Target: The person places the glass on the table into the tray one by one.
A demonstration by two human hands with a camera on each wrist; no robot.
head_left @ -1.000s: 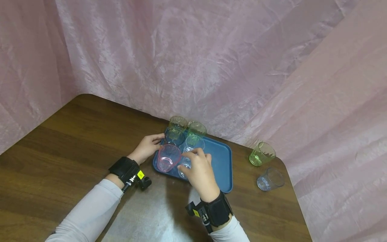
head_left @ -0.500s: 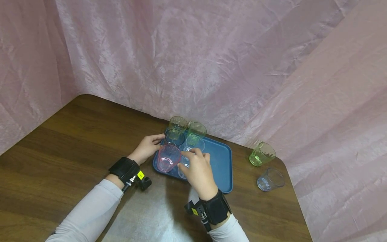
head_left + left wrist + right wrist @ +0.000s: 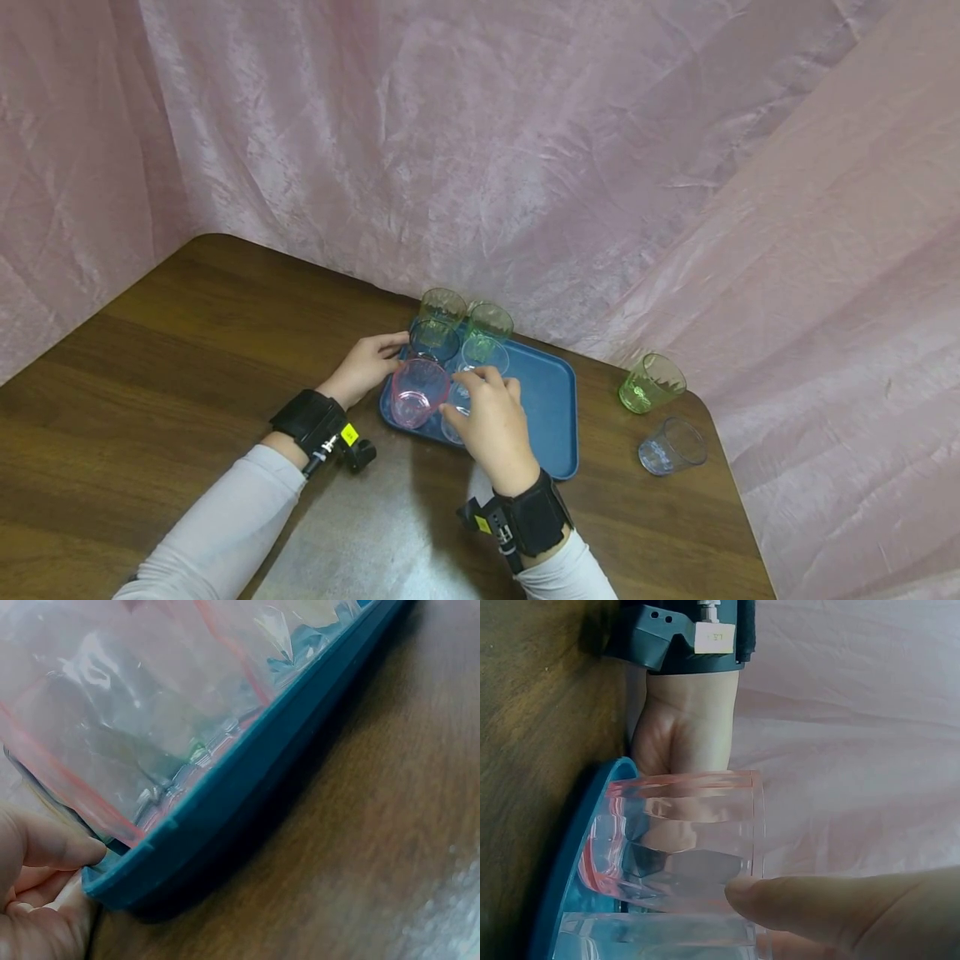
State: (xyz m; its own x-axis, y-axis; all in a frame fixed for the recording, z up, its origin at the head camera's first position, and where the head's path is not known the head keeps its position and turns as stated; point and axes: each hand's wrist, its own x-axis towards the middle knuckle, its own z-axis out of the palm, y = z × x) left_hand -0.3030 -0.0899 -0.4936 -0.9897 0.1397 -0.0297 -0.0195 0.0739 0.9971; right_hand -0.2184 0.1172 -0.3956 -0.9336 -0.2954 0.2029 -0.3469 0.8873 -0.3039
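My left hand [image 3: 363,367] holds the left edge of the blue tray [image 3: 551,417]; in the left wrist view its fingers pinch the tray's corner rim. Just inside that edge a pink-tinted clear tumbler [image 3: 420,393] stands upright. My right hand [image 3: 495,425] reaches over the tray's front and pinches a colourless tumbler [image 3: 660,930] near its rim, thumb [image 3: 780,896] on the near side. This tumbler stands right beside the pink one, and the hand partly covers it in the head view.
Behind them on the tray are a dark blue tumbler [image 3: 433,342], another colourless one [image 3: 484,354] and two green ones [image 3: 442,304]. To the right, on the wooden table [image 3: 225,350], stand a green tumbler [image 3: 651,383] and a bluish one [image 3: 671,447]. Pink curtain [image 3: 480,150] hangs behind.
The right hand and wrist have shifted very slightly left at the colourless tumbler. My left hand, the tray and the other tumblers stay practically in place.
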